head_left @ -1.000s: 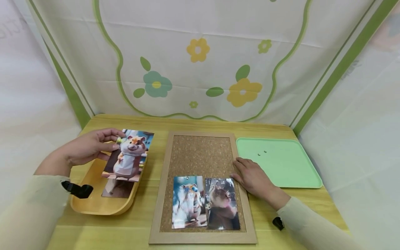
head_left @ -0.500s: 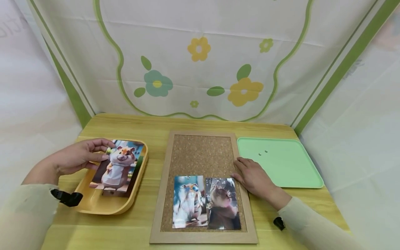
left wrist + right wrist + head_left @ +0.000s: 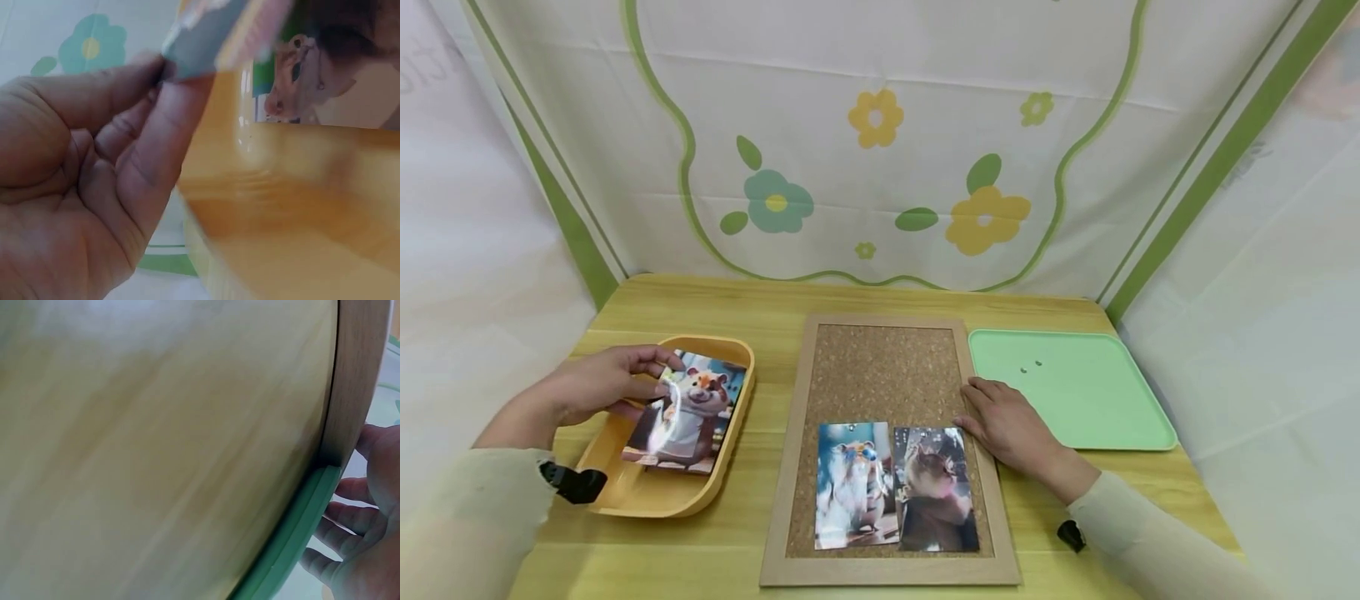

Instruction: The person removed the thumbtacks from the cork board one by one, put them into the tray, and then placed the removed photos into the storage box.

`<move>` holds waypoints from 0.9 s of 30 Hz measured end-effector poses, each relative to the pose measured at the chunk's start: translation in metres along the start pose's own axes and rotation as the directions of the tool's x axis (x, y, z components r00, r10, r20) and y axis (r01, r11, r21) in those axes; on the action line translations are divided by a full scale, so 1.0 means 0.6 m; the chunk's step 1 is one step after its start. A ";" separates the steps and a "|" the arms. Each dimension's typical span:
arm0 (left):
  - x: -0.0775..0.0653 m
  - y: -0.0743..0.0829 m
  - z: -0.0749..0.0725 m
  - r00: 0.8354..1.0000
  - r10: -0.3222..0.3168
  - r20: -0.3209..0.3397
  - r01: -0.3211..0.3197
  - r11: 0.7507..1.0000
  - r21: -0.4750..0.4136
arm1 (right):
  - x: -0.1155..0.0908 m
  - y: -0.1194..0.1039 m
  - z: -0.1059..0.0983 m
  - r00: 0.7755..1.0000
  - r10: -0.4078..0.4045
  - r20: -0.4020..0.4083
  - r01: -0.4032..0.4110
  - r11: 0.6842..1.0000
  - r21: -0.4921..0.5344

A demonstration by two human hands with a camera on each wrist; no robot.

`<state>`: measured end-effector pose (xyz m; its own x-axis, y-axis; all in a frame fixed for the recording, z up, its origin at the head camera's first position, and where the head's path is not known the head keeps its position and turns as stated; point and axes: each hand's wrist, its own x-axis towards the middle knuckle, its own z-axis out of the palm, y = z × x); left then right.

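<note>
My left hand pinches a glossy hamster photo by its left edge, over the yellow tray. In the left wrist view, thumb and fingers grip the blurred edge of that photo, and another photo lies in the tray below. Resting on the right frame of the corkboard is my right hand, its fingers relaxed. Two photos are on the lower part of the board: a hamster with glasses and a darker animal picture. Each has a small pin at its top.
To the right of the corkboard stands a green tray with two small pins on it. A wooden table lies beneath everything. Fabric walls with printed flowers close off the back and sides.
The left hand has lowered the hamster photo leftward and down into the yellow tray's area, covering the photo below it. The right hand has stayed on the board.
</note>
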<state>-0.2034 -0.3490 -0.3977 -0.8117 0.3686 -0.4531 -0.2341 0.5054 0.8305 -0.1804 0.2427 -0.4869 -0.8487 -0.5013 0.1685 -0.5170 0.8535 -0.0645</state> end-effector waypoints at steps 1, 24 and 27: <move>0.002 0.000 0.003 1.000 -0.002 -0.011 0.002 1.000 0.003 | 0.000 0.000 0.000 1.000 0.001 0.001 -0.001 1.000 0.000; 0.023 -0.007 0.023 0.998 -0.043 -0.041 0.043 0.999 -0.001 | 0.002 -0.001 -0.002 1.000 0.004 0.013 -0.004 1.000 0.008; 0.021 -0.006 0.022 0.998 -0.045 -0.040 0.045 0.999 0.015 | 0.002 -0.001 -0.002 1.000 0.008 0.018 -0.008 1.000 0.010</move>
<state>-0.2056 -0.3357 -0.4108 -0.8212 0.3143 -0.4764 -0.2623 0.5335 0.8041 -0.1808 0.2417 -0.4856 -0.8548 -0.4967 0.1506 -0.5109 0.8562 -0.0761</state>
